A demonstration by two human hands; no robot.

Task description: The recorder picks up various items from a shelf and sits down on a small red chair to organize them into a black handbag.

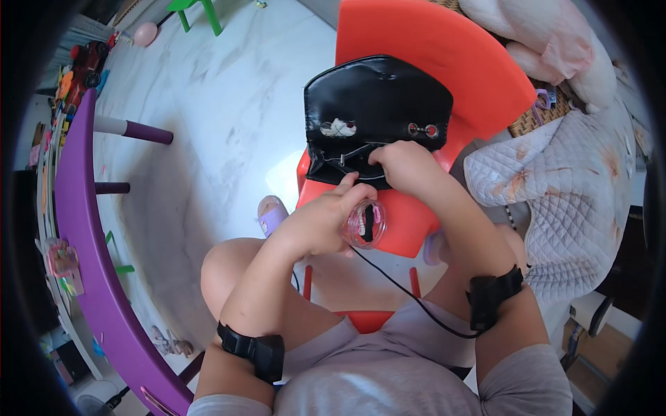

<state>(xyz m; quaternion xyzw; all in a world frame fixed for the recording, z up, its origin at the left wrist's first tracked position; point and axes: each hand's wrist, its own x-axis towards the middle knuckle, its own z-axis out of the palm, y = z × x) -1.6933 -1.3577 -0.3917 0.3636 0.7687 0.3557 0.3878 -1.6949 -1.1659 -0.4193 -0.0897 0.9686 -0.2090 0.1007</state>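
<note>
A black handbag (380, 99) lies on the seat of a red plastic chair (395, 229), its flap folded back and its zipped mouth spread apart. My left hand (329, 216) holds a small clear round plastic container (386, 221) with black, pink and pale hair ties inside. Its index finger reaches to the bag's near rim. Fingers of my right hand (408, 164) dip into the right side of the bag's mouth, so their tips are hidden. I cannot tell whether they grip anything. A metal zipper pull (342, 160) shows at the opening.
A purple table (88, 218) curves along the left. To the right are a quilted cloth (567, 203), a large plush toy (546, 36) and woven wicker (543, 112). A black cable (400, 291) runs from my right arm's strap towards my left hand. A green stool (200, 10) stands far off.
</note>
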